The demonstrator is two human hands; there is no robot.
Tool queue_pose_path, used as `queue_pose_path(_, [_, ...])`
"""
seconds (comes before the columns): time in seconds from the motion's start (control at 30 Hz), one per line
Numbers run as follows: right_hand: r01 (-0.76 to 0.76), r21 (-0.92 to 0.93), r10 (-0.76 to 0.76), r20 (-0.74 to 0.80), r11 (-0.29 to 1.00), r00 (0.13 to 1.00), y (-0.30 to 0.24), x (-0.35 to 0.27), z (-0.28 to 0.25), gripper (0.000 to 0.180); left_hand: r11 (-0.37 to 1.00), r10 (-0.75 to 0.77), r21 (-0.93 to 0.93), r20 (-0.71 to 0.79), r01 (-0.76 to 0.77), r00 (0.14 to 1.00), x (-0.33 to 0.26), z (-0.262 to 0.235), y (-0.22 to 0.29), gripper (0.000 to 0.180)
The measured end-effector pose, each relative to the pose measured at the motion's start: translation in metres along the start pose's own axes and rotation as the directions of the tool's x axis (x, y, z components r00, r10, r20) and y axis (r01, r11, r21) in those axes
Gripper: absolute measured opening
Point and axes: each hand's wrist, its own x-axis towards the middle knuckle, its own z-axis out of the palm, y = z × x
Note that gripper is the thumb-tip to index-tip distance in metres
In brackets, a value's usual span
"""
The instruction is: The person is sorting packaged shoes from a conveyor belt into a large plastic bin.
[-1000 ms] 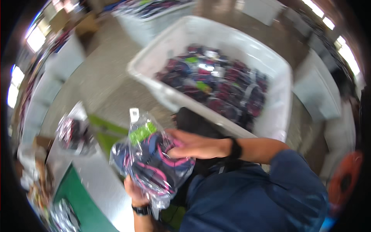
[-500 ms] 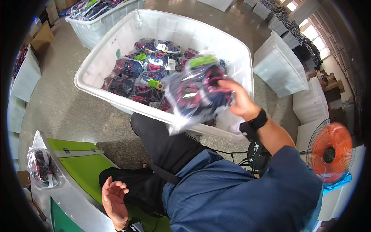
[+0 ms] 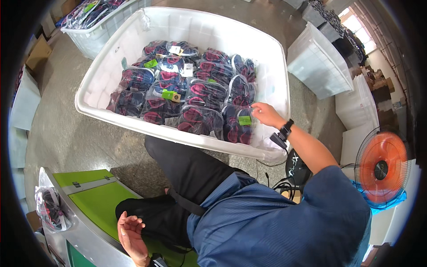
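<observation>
My right hand (image 3: 266, 114) reaches into a large white plastic bin (image 3: 95, 82). Its fingers pinch the top edge of a clear bag (image 3: 238, 127) of dark and pink items with a green tag, which lies at the bin's near right corner. Several similar clear bags (image 3: 178, 89) fill the bin's floor. A black watch sits on that wrist. My left hand (image 3: 131, 233) hangs low by my lap with its fingers loosely curled and nothing in them, beside the green-topped machine (image 3: 95, 200).
A second bin of bags (image 3: 95, 18) stands at the far left. Stacked white bins (image 3: 320, 62) stand to the right, with an orange fan (image 3: 382, 169) nearer. One bagged item (image 3: 51, 207) rests on the machine's left end. Cables (image 3: 284, 182) lie under the bin's corner.
My right hand carried the bag from the machine side over to the bin and set it down at the near right corner. My left hand let go and dropped to my lap.
</observation>
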Motion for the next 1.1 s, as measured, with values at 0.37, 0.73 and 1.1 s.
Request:
queue_pose_path(0.37, [0.086, -0.521, 0.098, 0.316, 0.849, 0.944, 0.026, 0.1, 0.112, 0.066, 0.999, 0.035, 0.016, -0.074, -0.034, 0.997, 0.006, -0.006, -0.002, 0.058])
queue_pose_path(0.73, [0.179, -0.54, 0.183, 0.549, 0.823, 0.816, 0.029, 0.106, 0.136, 0.069, 0.998, 0.013, 0.056, -0.072, -0.009, 0.997, 0.008, -0.009, -0.003, 0.053])
queue_pose_path(1.1, [0.534, 0.324, -0.615, 0.251, 0.781, 0.747, -0.183, -0.002, 0.084, 0.059, 0.991, -0.035, 0.13, -0.064, 0.043, 0.997, 0.003, -0.003, 0.003, 0.048])
